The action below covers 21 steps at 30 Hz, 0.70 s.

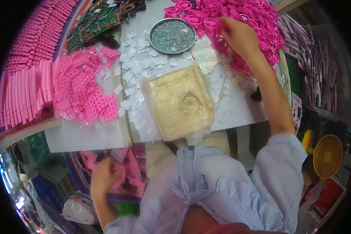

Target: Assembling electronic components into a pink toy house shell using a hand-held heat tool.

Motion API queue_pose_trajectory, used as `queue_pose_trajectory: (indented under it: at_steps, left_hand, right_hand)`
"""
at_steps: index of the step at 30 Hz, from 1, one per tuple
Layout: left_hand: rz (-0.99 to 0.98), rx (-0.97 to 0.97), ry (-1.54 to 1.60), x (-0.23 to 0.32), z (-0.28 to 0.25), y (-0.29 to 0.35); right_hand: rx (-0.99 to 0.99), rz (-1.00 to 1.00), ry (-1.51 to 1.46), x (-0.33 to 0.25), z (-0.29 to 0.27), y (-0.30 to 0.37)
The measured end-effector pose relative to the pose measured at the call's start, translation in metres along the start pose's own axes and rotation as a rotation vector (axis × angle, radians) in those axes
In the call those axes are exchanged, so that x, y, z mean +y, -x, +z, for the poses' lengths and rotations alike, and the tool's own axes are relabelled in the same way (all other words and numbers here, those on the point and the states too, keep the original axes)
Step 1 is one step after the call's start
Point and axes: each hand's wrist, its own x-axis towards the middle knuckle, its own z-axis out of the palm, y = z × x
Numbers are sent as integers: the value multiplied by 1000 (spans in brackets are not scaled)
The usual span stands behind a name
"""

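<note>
My right hand (241, 37) reaches to the far right of the table, fingers bent together on a hot-pink plastic part (220, 36) at the edge of a large heap of such ring-shaped parts (257, 23). Low at the left, my left hand (104, 173) is over pink plastic pieces (134, 169) in a blue-rimmed crate (123, 197) below the table edge; its fingers are smeared, and any grip is hidden. Between my arms lies a yellowish block wrapped in clear plastic (171, 103), with a round dent in its top.
Beyond the block stands a round metal dish (172, 52) of small screws. White paper squares (138, 64) lie scattered beside it. Further left are a bag of pink gridded pieces (82, 85), stacked pink parts (25, 91) and wired green circuit boards (95, 23). A yellow fan (327, 156) stands right.
</note>
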Motion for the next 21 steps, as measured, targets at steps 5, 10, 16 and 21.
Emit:
queue_pose_trajectory:
  at_steps: [5, 10, 16, 21]
  left_hand:
    - [598, 298, 423, 106, 12, -63]
    - [590, -61, 1232, 205, 19, -126]
    - [630, -288, 999, 186, 28, -146]
    - [671, -148, 519, 185, 18, -131]
  right_hand:
    - [-273, 502, -1227, -74, -36, 28]
    - [-283, 722, -1628, -151, -54, 69]
    - [-131, 26, -747, -146, -64, 91]
    - [-215, -200, -634, -136, -46, 103]
